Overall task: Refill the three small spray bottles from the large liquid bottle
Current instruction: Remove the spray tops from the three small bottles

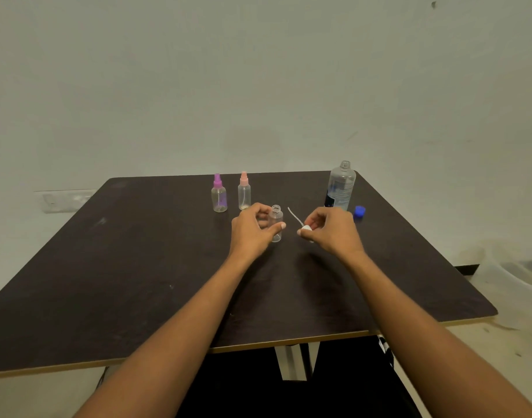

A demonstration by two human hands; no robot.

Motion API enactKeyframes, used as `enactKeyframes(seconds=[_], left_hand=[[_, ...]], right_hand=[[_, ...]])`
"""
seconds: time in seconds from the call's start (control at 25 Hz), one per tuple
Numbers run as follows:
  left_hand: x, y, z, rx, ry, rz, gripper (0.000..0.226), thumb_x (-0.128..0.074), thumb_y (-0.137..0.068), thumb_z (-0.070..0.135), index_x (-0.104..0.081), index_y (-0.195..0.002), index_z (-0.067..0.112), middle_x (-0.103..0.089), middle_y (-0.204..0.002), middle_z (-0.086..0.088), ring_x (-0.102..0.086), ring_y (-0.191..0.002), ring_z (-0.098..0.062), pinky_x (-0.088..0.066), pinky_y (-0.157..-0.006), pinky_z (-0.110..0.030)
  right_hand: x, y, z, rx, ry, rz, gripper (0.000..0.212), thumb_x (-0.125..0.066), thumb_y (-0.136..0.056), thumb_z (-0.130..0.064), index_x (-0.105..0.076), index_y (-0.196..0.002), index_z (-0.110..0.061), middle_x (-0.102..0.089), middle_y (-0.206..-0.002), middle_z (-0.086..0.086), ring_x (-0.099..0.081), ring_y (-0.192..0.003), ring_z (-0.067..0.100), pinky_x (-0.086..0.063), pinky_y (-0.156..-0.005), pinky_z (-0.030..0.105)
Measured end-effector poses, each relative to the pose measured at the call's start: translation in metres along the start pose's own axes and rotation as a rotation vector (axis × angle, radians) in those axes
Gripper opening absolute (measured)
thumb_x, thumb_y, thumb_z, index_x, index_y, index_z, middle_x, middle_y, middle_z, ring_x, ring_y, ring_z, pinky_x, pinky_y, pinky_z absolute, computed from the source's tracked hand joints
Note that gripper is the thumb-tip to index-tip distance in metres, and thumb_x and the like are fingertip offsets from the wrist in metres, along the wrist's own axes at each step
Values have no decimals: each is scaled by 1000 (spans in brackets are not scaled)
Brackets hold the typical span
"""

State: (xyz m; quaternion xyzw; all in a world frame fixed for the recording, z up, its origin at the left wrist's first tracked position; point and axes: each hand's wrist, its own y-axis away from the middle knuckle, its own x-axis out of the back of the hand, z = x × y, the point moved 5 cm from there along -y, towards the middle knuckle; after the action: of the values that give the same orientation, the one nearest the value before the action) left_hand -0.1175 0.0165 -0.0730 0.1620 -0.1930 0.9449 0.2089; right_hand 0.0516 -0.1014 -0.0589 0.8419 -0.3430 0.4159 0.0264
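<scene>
a pale wall socket [66, 201] sits well to the left of the left hand, past the edge of the dark table [132, 267]. beyond the left hand and a little to its left stands the purple-capped spray bottle [219, 195], upright with its sprayer on. just right of it, close past the left hand's knuckles, stands the pink-capped spray bottle [244, 191], also upright and capped. the two stand apart from each other.

the left hand [252, 232] is curled round the third spray bottle [276, 222], thumb across the near side and fingers wrapped behind, holding it upright. this bottle is clear and its neck is open, with no sprayer on it. how much liquid it holds cannot be told.

between the hands a thin dip tube [294, 216] slants up and away from the white sprayer head [306, 228]. the right hand [332, 232] pinches that head between thumb and fingertips, just right of the open bottle and apart from it. the hands are near each other but not touching.

close beyond the right hand stands the large liquid bottle [340, 187], upright, clear, labelled and with its mouth open. to the right of the right hand, beside that bottle's base, the blue cap [359, 212] lies on the table.
</scene>
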Motion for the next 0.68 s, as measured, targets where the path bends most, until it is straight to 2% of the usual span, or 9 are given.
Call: enactKeyframes(seconds=[0.2,0.48,0.68], left_hand=[[-13,-3,-6,19,-27,-19,40,-93,-76,27,-69,-107,22,-74,-100,9,-70,-85,5,-51,-67,-4],[-19,-5,-12,30,-36,-33,40,-92,-77,26,-68,-108,21,-74,-102,7,-73,-87,0,-54,-72,-10],[-20,-4,-10,35,-52,-41,38,-92,-78,25,-66,-105,23,-74,-99,8,-71,-84,2,-52,-67,-8]], right_hand=[[-26,-1,10,-70,29,-19,22,-94,-74,-31,-73,-79,-25,-74,-73,-8,-72,-75,7,-64,-81,37],[-36,1,11,-92,54,-52,22,-93,-77,-33,-73,-82,-26,-73,-77,-8,-70,-78,5,-64,-81,34],[-36,1,11,-88,66,-54,23,-93,-75,-36,-73,-82,-26,-72,-78,-8,-70,-80,6,-64,-80,34]])
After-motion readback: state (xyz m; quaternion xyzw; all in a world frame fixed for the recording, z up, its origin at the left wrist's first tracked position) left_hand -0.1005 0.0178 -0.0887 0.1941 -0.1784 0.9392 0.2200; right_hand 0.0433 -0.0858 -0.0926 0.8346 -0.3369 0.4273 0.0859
